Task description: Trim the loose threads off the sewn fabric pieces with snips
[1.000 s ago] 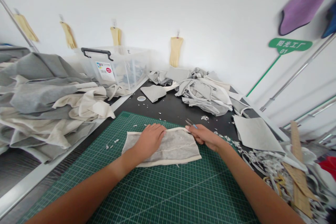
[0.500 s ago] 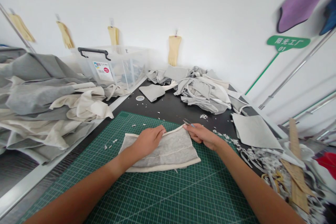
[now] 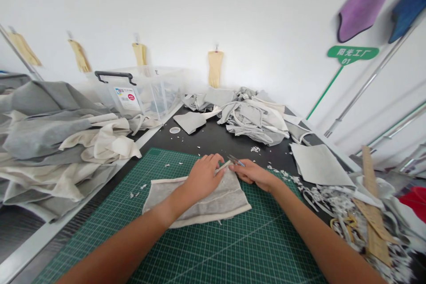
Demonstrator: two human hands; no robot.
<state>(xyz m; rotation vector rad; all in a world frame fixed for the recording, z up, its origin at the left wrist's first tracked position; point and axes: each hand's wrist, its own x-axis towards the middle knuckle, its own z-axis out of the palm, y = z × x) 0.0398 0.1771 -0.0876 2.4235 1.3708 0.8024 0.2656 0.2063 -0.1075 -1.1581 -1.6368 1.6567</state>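
Observation:
A grey fabric piece with cream bound edges lies on a green cutting mat. My left hand is closed on its far edge, pinching the binding near the upper right corner. Beside it, my right hand holds small thread snips with a blue handle, blades pointing up and left past the corner. The right fingertips also meet the fabric corner. A short loose thread hangs off the near edge. Whether the blades are apart is too small to tell.
Heaped grey and cream cloth lies left, before a clear plastic box. More grey fabric is piled at the back. Right of the mat are flat grey sheets, white scraps and wooden rulers. A tape roll lies behind the mat.
My left hand has slid right along the far edge, close to my right hand. The snips' blades show more now. The view has shifted slightly.

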